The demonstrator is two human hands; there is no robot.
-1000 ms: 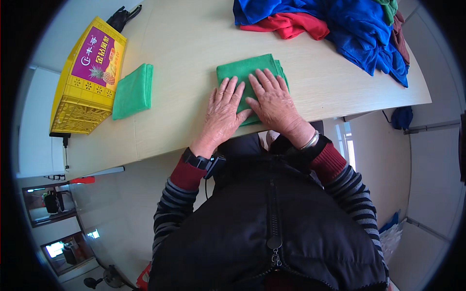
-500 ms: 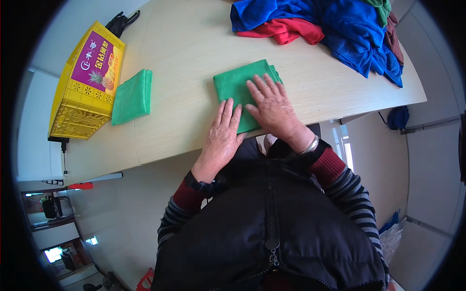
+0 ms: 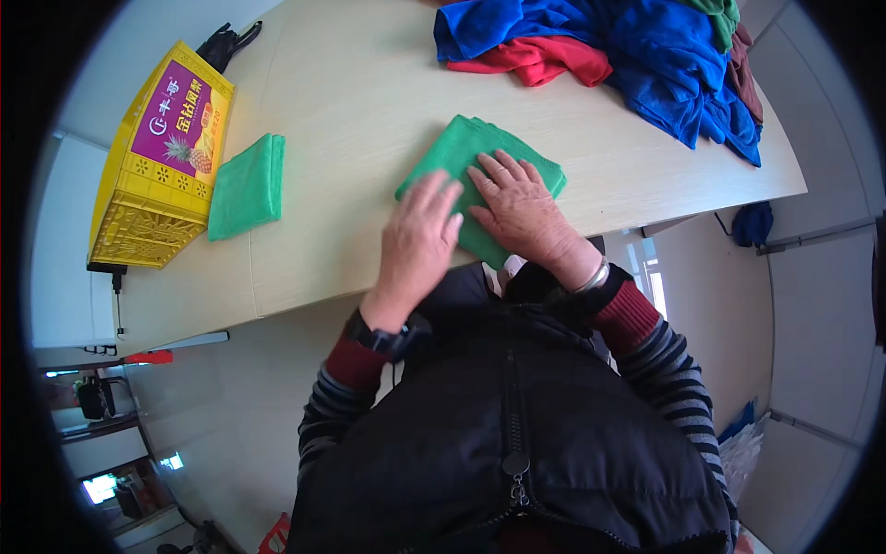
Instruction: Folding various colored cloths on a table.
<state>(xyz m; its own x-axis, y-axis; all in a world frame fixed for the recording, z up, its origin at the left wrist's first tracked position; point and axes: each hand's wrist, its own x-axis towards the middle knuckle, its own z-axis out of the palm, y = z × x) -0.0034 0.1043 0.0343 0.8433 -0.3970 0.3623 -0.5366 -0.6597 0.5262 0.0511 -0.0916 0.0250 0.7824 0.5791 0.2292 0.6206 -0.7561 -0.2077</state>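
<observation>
Green cloth (image 3: 452, 148), folded on the table (image 3: 341, 138), has turned so one corner meets the near edge, right hand (image 3: 526, 210) flat on it, ungripping, blurred left hand (image 3: 417, 242) unclenched, contact unclear.

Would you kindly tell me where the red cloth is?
In the head view, the red cloth lies on the table, right of centre, at the near edge of the blue cloth, beyond the green cloth under the right hand.

Two folded green cloths (image 3: 461, 152) (image 3: 249, 187), two hands (image 3: 413, 247) (image 3: 524, 210), one yellow crate (image 3: 168, 152).
</observation>
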